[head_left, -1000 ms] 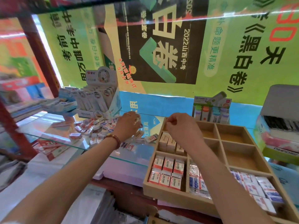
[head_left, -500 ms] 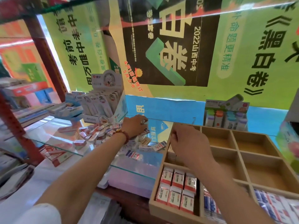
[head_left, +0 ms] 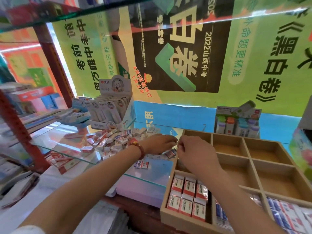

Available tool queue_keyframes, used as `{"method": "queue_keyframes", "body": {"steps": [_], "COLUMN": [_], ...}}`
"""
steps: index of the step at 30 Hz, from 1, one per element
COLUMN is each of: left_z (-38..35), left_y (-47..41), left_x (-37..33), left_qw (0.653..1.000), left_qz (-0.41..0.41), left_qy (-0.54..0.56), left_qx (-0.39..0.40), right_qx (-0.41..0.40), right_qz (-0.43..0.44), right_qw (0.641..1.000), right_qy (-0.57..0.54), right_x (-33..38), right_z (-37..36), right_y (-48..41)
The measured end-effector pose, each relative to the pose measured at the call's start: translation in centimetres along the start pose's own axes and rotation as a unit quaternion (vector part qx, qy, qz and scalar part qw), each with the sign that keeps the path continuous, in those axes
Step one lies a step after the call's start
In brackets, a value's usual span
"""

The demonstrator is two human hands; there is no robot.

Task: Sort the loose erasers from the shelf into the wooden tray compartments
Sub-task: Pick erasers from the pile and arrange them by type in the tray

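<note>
A: Erasers (head_left: 111, 141) were noted heaped loose on the glass shelf (head_left: 55, 137), left of the tray (head_left: 228, 139). Some were seen filed in its near-left compartment.

B: Hands?

A: Left hand (head_left: 160, 143) was held low over the heap's right edge, fingers stretched. Right hand (head_left: 194, 152) was curled at the tray's left wall. Contents of either could not be told.

B: Handling?

A: Light, stiff blocks in slick wrappers were judged likely. A pinch across the long sides was advised.
</note>
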State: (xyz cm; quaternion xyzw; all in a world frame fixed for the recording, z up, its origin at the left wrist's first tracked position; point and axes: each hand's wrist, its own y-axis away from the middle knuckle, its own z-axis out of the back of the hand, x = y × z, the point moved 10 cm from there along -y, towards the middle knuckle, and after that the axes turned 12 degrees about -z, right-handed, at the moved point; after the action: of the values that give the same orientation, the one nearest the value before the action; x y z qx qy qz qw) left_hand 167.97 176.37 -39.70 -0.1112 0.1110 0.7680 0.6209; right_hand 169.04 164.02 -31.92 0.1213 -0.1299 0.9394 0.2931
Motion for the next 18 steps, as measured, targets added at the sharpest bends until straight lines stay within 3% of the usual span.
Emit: {"method": "queue_keyframes", "body": {"steps": [3, 7, 10, 12, 15, 18], "left_z": [-0.8, 0.0, 3.5, 5.9, 5.5, 3.8], "left_y": [0.3, 1.3, 2.3, 2.7, 1.6, 0.3], "left_x": [-2.5, -2.8, -0.2, 3.0, 8.2, 10.1], "left_qw": [0.997, 0.995, 0.976, 0.957, 0.957, 0.959], "left_qz": [-0.043, -0.067, -0.007, 0.066, 0.196, 0.233], "left_qy": [-0.064, -0.016, 0.005, -0.046, -0.161, -0.154], "left_qx": [0.002, -0.068, -0.220, -0.279, -0.140, -0.053], "right_qx": [0.005, 0.006, 0.005, 0.007, 0.001, -0.001], "right_qz": [0.000, -0.006, -0.009, -0.014, -0.021, -0.027], "right_qw": [1.000, 1.000, 1.000, 1.000, 0.999, 0.999], "right_qy": [0.003, -0.004, -0.014, -0.020, -0.028, -0.035], "right_x": [0.2, 0.1, -0.4, -0.9, -1.6, -1.9], "right_z": [-0.1, -0.2, -0.1, 0.0, 0.3, 0.4], "right_y": [0.0, 0.1, 0.0, -0.1, -0.3, -0.6]}}
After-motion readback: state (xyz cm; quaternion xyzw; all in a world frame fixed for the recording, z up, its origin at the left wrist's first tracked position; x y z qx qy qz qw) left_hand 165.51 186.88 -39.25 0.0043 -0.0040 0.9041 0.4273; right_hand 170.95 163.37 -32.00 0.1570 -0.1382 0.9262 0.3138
